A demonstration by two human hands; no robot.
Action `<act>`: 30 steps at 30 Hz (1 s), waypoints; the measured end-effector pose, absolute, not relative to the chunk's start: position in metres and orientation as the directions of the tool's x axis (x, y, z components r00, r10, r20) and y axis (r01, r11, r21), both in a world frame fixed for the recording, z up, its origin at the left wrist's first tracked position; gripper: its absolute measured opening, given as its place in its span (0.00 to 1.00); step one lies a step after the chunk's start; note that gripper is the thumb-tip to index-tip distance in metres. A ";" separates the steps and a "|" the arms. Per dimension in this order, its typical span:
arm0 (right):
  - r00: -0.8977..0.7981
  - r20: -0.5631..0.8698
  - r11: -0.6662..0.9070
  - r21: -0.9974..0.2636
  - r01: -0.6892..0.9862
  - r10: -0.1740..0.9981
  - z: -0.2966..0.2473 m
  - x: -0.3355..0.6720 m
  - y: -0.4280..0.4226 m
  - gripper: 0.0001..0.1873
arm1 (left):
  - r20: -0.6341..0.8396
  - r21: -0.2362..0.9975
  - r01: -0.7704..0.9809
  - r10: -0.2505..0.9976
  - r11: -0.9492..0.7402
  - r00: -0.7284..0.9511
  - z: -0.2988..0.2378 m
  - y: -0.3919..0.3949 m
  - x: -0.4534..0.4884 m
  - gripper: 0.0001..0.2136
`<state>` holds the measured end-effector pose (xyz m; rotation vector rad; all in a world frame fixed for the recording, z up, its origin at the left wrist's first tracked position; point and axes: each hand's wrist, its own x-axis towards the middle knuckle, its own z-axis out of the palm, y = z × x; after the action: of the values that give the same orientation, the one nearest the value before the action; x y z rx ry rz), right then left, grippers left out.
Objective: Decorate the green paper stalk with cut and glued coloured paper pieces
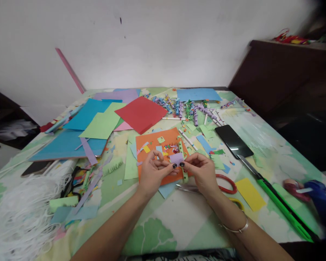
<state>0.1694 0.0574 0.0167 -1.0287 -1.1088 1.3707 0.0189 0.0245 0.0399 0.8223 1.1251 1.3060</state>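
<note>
My left hand [153,173] and my right hand [202,173] meet over the middle of the table, both pinching a small lilac paper piece [176,158] between thumb and fingertips. A light green paper strip [184,159] runs past my right fingers, and I cannot tell whether they hold it. Under my hands lies an orange paper sheet [157,143] strewn with tiny coloured scraps. Red-handled scissors [225,184] lie just right of my right hand on the tablecloth.
Blue [67,145], green [103,125] and red [141,113] sheets lie at the back left. Curled paper rolls [184,107] and white sticks sit at the back. A black phone [233,140], a green utility knife [277,197] and a yellow slip [250,194] lie right; white strings [21,214] left.
</note>
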 end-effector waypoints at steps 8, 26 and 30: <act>-0.440 0.075 0.067 -0.997 -0.034 0.895 0.022 0.171 0.052 0.14 | -0.134 0.936 -0.333 0.990 0.112 -0.043 0.035 0.026 0.017 0.23; -0.465 0.113 0.140 -0.990 0.026 0.878 0.024 0.173 0.051 0.20 | 0.027 0.948 -0.319 0.995 0.004 0.095 0.038 0.021 0.024 0.21; -0.613 0.065 0.040 -0.998 -0.053 0.787 0.031 0.179 0.053 0.17 | 0.024 0.922 -0.384 0.980 0.054 0.197 0.042 0.020 0.019 0.27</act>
<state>0.1789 0.0529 0.0309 -0.7493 -1.6701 1.6463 0.0187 0.0200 0.0425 0.9916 0.7824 1.2154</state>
